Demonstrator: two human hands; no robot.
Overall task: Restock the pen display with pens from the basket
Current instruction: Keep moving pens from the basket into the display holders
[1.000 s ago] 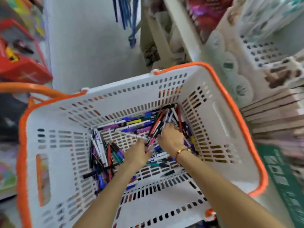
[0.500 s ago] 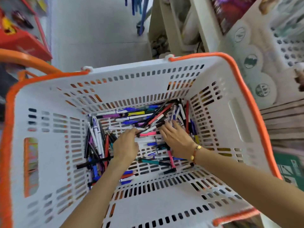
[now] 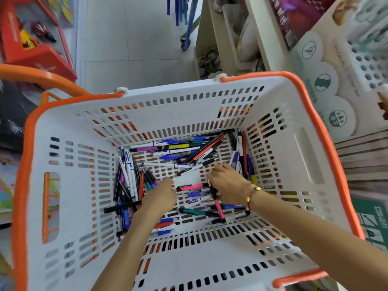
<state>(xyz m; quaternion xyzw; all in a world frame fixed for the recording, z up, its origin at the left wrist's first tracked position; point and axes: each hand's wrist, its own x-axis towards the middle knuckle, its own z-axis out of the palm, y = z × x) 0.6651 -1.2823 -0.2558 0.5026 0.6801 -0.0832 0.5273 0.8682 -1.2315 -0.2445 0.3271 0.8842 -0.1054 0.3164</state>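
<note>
White slotted plastic basket with orange rim sits low over pale floor. Loose mixed-colour pens strewn across basket bottom. Both hands down inside basket. Left hand knuckles up on pens, grip hidden, cannot tell. Right hand fingers spread flat on pens, pink-and-black pen lying beneath palm.

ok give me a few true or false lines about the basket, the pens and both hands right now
1. Both hands are down inside the basket. True.
2. The basket's rim is blue. False: it is orange.
3. The pens stand upright in a cup. False: they lie loose on the basket floor.
4. The right hand has a bracelet at its wrist. True.
5. The left hand holds a notebook. False: it is down among the pens.
</note>
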